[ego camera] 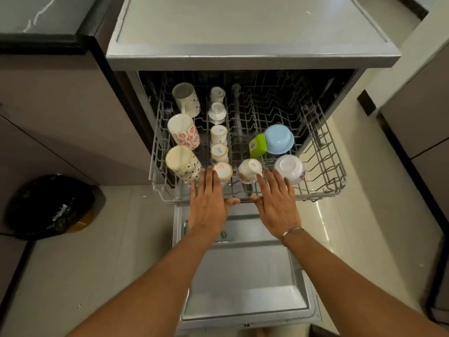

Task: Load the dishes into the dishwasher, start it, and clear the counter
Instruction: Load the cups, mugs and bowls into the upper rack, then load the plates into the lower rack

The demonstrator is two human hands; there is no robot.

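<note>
Ok so L to R. Far left on the floor there's a bin w/ a black bag, not my problem rn. The top rack is slid out over the open door, most of it out of the machine.

Left row is three tall mugs, tilted on their sides w/ the open ends facing up at me. Next row in is the small cups, bottoms up, lined up front to back.

My left hand sits at the front rail right below that row. Fingers are straight and flat, tips just beside the nearest cup, thumb at the rail, holding nothing. My right hand is the same deal beside it: fingers flat and spread, thumb at the rail. Its tips are btwn a tipped cup and a white bowl, and it's gripping nothing either. Behind those are a green box and a blue bowl, bowl upside down.

The bit that matters imo: the rack's travel runs straight away from me into the machine. Both hands are on the near edge, either side of the middle, and level, so neither is nearer. So the push goes dead ahead and even on both sides, else it'll prob skew on the runners. My fingers hang over the crockery tho, so I'd keep contact on the rail, not the cups. Start + counter aren't done yet afaict.
</note>
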